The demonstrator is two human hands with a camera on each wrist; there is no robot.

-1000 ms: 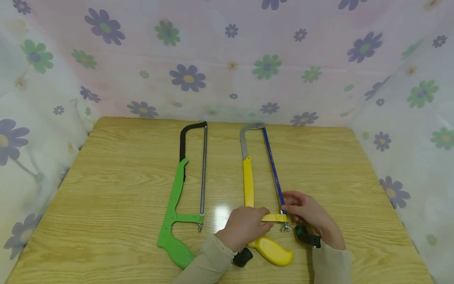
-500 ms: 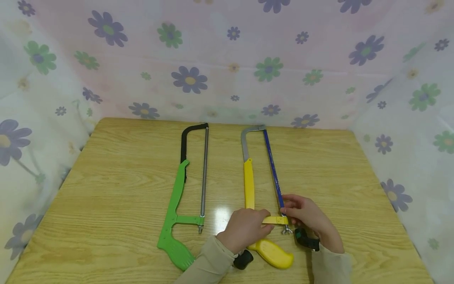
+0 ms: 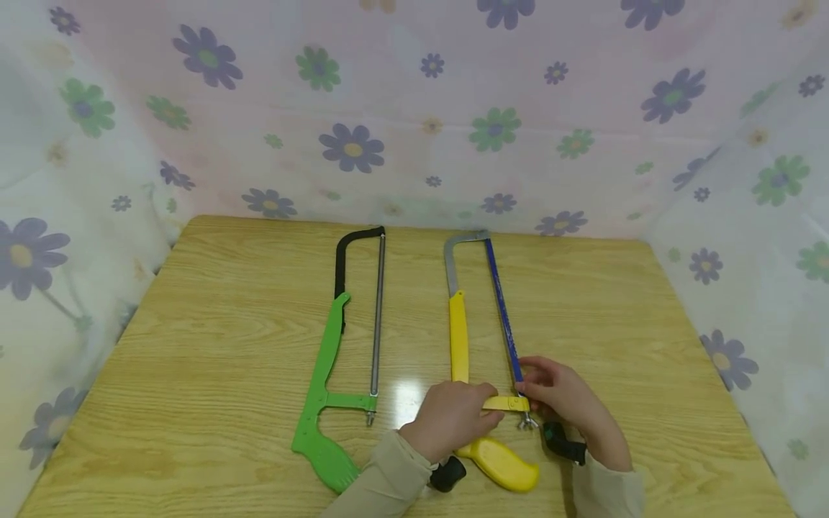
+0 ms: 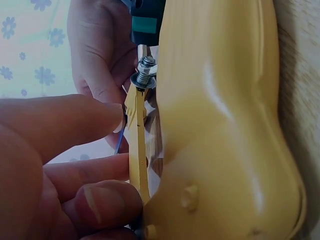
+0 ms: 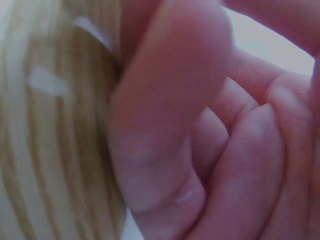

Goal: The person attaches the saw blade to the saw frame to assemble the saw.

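Yellow flat crossbar gripped in our left hand, we'd got our right hand pinching the thin blue blade at its near end, rest pointing away.

The left hand hides part of the yellow hacksaw.

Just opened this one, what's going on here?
A person has both hands on a yellow hacksaw lying on a wooden table. The left hand grips its crossbar, while the right hand pinches the near end of the blue blade. The fingers partly hide that end, so I can't tell whether it is fastened. A green hacksaw lies to the left, with neither hand on it.
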